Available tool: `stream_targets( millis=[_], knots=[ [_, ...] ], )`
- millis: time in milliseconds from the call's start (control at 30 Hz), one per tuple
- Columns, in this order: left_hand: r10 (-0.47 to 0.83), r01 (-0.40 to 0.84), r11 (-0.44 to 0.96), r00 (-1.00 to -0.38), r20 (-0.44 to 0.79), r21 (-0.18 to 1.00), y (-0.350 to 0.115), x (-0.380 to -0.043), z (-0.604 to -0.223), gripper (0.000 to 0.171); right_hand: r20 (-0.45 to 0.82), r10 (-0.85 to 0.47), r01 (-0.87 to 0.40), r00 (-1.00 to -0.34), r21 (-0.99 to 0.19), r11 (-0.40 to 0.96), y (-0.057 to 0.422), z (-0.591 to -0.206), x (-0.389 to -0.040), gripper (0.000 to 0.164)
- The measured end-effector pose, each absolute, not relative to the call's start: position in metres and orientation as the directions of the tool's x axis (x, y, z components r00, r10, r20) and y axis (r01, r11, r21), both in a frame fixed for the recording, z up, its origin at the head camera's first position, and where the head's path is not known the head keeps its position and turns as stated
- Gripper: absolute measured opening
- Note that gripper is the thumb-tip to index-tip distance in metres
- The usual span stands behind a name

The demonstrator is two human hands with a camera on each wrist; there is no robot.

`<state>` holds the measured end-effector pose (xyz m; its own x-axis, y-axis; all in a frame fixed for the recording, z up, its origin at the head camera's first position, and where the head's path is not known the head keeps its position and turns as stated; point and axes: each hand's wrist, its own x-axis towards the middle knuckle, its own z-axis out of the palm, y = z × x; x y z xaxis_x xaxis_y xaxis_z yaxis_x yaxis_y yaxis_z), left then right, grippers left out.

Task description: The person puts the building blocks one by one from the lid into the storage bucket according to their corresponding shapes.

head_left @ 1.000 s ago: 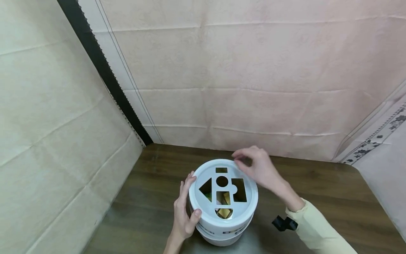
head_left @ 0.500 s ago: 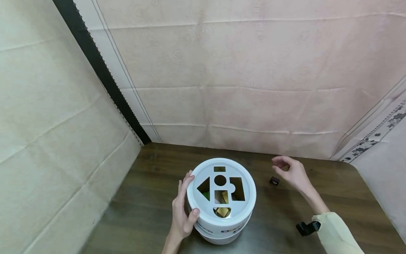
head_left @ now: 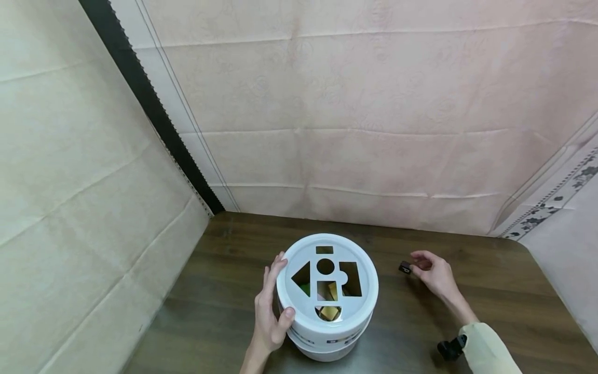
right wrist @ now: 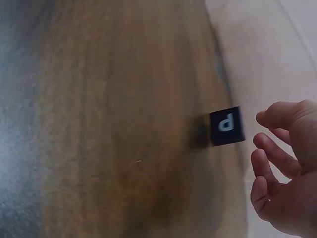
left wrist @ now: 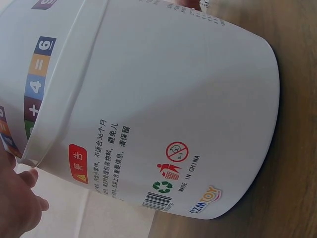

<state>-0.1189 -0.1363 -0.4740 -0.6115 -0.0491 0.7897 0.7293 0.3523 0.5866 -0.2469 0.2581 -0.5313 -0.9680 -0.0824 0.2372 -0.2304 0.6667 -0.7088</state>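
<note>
A white shape-sorter bucket (head_left: 322, 340) stands upright on the table, its lid (head_left: 303, 306) cut with several shaped holes. My left hand (head_left: 271, 311) holds the bucket's left side at the lid rim, thumb in front and fingers farther back. A small black letter block (head_left: 404, 267) with a white letter sits to the right of the bucket. Beside that block is my right hand (head_left: 432, 272), thumb and fingers parted. In the right wrist view a gap shows between the fingertips and the black block (right wrist: 227, 126).
Through the lid holes, a yellowish block (head_left: 329, 312) and a bit of green (head_left: 306, 289) show inside the bucket. The wooden table (head_left: 219, 291) meets pale cloth walls (head_left: 355, 156) at the back and sides.
My right hand has moved from the lid's back right edge out to the right, then lower toward the black letter block. The left hand and bucket stay nearly still.
</note>
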Motion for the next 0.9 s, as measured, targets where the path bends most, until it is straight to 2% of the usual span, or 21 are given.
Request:
stream_targets(
  millis=[267,600,900],
  knots=[
    [-0.049,0.729,0.350,-0.614,0.788,0.589,-0.136,-0.120,-0.474,0.071,0.242,-0.045,-0.208,-0.969,-0.708,0.675,0.261,-0.546,-0.248,0.031],
    [-0.048,0.724,0.343,-0.623,0.781,0.599,-0.136,-0.119,-0.475,0.070,0.165,-0.053,-0.156,-0.985,-0.713,0.683,0.262,-0.557,-0.250,0.028],
    [-0.050,0.719,0.349,-0.626,0.779,0.600,-0.136,-0.119,-0.475,0.070,0.170,-0.045,-0.155,-0.984,-0.715,0.682,0.261,-0.560,-0.252,0.026]
  ],
)
